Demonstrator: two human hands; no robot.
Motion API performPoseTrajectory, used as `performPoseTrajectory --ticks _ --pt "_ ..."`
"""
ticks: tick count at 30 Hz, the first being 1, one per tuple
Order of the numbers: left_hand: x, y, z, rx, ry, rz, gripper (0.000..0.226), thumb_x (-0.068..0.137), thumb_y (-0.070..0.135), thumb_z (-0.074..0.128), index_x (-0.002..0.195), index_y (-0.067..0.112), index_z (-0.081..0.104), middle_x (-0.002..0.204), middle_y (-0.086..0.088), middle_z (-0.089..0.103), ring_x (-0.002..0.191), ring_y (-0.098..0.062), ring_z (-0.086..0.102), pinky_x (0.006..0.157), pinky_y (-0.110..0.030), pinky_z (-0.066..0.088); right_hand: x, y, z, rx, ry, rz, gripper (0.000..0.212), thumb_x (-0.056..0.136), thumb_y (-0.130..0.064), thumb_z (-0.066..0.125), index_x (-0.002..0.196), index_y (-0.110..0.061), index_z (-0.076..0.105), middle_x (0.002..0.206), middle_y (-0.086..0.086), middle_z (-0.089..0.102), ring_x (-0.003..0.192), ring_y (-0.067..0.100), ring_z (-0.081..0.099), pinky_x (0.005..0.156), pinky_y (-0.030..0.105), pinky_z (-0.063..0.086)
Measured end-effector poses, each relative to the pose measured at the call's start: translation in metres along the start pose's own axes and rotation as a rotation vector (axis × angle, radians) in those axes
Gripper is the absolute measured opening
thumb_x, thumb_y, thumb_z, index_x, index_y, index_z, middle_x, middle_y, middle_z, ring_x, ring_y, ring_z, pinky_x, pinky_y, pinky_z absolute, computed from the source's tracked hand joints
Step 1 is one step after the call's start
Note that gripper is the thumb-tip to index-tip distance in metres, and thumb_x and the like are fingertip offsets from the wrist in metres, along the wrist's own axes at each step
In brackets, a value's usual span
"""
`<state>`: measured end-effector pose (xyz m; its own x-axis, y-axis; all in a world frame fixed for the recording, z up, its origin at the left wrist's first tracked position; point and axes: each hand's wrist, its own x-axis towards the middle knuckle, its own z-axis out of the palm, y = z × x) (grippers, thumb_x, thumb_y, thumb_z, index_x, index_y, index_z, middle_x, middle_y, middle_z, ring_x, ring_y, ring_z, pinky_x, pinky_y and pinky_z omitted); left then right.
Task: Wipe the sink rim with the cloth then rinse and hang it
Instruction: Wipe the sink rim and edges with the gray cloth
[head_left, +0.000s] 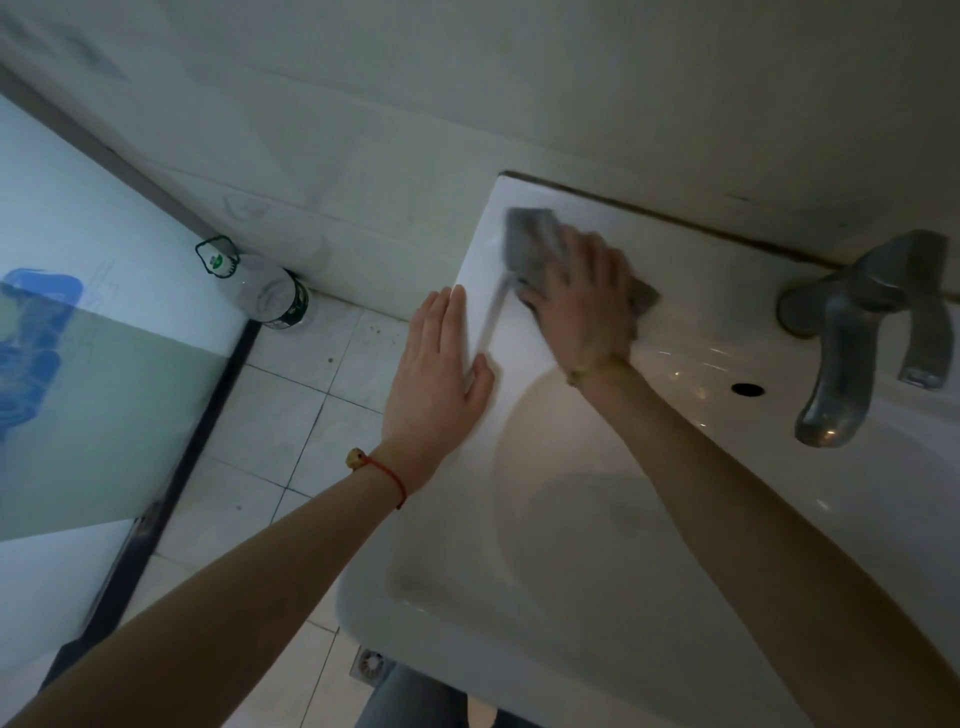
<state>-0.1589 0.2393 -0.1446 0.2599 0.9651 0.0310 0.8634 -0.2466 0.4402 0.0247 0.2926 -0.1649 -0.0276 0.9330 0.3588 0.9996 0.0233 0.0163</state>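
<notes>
A white ceramic sink (524, 332) fills the right half of the view, its rim running along the wall. A grey cloth (532, 239) lies on the far left corner of the rim, blurred by motion. My right hand (582, 296) presses flat on the cloth, fingers spread over it. My left hand (441, 374) rests palm down on the sink's left edge, fingers together, holding nothing. The metal tap (862, 332) stands at the back right of the rim, with no water running from it.
A clear plastic bottle (265, 293) stands on the tiled floor in the corner left of the sink. A frosted glass panel (78, 364) with a dark frame lines the left side. A floor drain (370, 665) sits below the sink's front edge.
</notes>
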Motion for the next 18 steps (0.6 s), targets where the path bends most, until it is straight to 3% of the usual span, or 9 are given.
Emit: performPoseTrajectory --ticks 2,5,9,13,18 --pt "0.0 0.0 0.0 -0.003 -0.004 -0.009 0.066 0.101 0.027 0.046 0.156 0.002 0.021 0.161 -0.015 0.027 0.153 -0.025 0.019 0.126 -0.037 0.018 0.009 -0.012 0.002 0.051 -0.047 -0.073 0.059 0.085 -0.034 0.066 0.137 -0.012 0.049 0.135 0.013 0.055 0.117 0.034 0.055 0.1 0.047 0.041" --pt "0.0 -0.001 -0.001 -0.012 0.001 0.002 0.066 0.101 0.027 0.048 0.155 0.002 0.022 0.161 -0.015 0.029 0.152 -0.026 0.02 0.126 -0.039 0.02 -0.009 0.022 -0.002 -0.037 -0.049 -0.111 0.059 0.089 -0.042 0.058 0.14 -0.018 0.045 0.134 0.012 0.055 0.116 0.034 0.055 0.098 0.045 0.042" --pt "0.0 -0.001 -0.003 -0.018 -0.014 0.0 0.066 0.101 0.026 0.047 0.155 0.001 0.021 0.161 -0.015 0.028 0.152 -0.026 0.019 0.125 -0.039 0.021 -0.056 0.082 -0.009 -0.12 -0.043 0.136 0.062 0.095 -0.055 0.043 0.14 -0.012 0.043 0.137 0.018 0.05 0.123 0.039 0.047 0.102 0.052 0.036" --pt "0.0 0.0 -0.002 -0.022 -0.012 -0.002 0.066 0.101 0.026 0.046 0.156 0.001 0.019 0.161 -0.016 0.026 0.153 -0.026 0.018 0.125 -0.037 0.021 -0.051 0.067 -0.014 -0.008 -0.05 0.311 0.061 0.093 -0.052 0.046 0.13 -0.004 0.051 0.137 0.021 0.05 0.124 0.042 0.047 0.103 0.055 0.036" --pt "0.0 -0.001 0.0 0.001 -0.003 0.002 0.066 0.101 0.027 0.046 0.156 0.001 0.019 0.161 -0.016 0.026 0.152 -0.026 0.019 0.126 -0.035 0.017 0.007 0.008 -0.008 0.088 -0.139 -0.051 0.065 0.09 -0.05 0.052 0.14 -0.009 0.043 0.139 0.016 0.048 0.126 0.036 0.045 0.108 0.048 0.031"
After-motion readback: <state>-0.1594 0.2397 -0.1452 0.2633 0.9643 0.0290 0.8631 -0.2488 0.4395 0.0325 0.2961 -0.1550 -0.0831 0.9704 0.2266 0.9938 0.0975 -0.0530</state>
